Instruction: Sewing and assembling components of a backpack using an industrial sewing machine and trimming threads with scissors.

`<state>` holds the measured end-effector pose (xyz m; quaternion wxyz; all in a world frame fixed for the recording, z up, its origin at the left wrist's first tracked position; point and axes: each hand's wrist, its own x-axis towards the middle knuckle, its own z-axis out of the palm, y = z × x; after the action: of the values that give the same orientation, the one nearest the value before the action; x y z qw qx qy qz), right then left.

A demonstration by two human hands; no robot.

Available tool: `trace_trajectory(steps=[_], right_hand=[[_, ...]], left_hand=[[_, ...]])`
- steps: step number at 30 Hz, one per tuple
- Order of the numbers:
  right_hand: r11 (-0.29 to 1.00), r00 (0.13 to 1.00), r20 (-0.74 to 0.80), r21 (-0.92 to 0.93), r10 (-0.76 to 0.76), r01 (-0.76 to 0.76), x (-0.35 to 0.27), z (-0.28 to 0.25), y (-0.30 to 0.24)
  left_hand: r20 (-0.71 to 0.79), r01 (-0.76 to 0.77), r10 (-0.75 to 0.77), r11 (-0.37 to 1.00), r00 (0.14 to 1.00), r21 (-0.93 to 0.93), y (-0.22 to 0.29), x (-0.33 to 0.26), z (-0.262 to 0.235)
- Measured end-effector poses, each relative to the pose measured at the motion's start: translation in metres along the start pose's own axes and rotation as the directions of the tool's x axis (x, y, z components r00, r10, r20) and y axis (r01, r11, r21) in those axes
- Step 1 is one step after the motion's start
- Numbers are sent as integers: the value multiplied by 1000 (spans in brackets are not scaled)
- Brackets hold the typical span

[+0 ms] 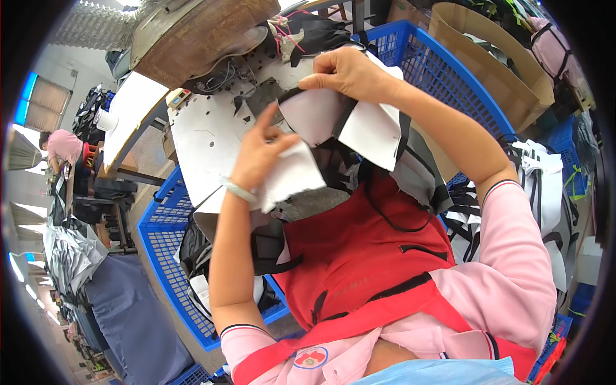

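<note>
My left hand [262, 149] grips a white and black fabric piece [301, 168] by its lower left flap, with the index finger pointing up. My right hand [350, 72] pinches the top edge of the same piece, where a white panel [372, 131] with black trim hangs down. The piece is held up in front of a sewing machine [192, 38] and its white work table [205, 138]. More grey and black fabric lies bunched below the piece, over my red apron [366, 256].
A blue plastic crate [160, 250] with black and white pieces stands at lower left. Another blue crate [443, 77] is at upper right, beside a cardboard box [494, 58]. Stacked white and black parts [542, 186] lie at right. A person in pink [63, 146] works far left.
</note>
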<state>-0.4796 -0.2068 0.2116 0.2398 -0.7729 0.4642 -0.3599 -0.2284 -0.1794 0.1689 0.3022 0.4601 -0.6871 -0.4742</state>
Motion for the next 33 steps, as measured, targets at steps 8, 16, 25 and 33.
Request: trace_trajectory(steps=[8, 16, 25, 33], right_hand=[[987, 920, -391, 148, -1, 64, -16, 39, -8], [864, 905, 317, -324, -284, 385, -74, -49, -21], [887, 990, -75, -457, -120, 72, -177, -121, -60], [631, 654, -667, -688, -356, -358, -316, -324, -224]], left_hand=[[1, -131, 136, 953, 991, -272, 26, -40, 113], [-120, -70, 49, 981, 992, -182, 16, -80, 86], [157, -260, 309, 927, 938, -271, -21, -91, 62], [189, -191, 220, 968, 957, -163, -41, -70, 76]])
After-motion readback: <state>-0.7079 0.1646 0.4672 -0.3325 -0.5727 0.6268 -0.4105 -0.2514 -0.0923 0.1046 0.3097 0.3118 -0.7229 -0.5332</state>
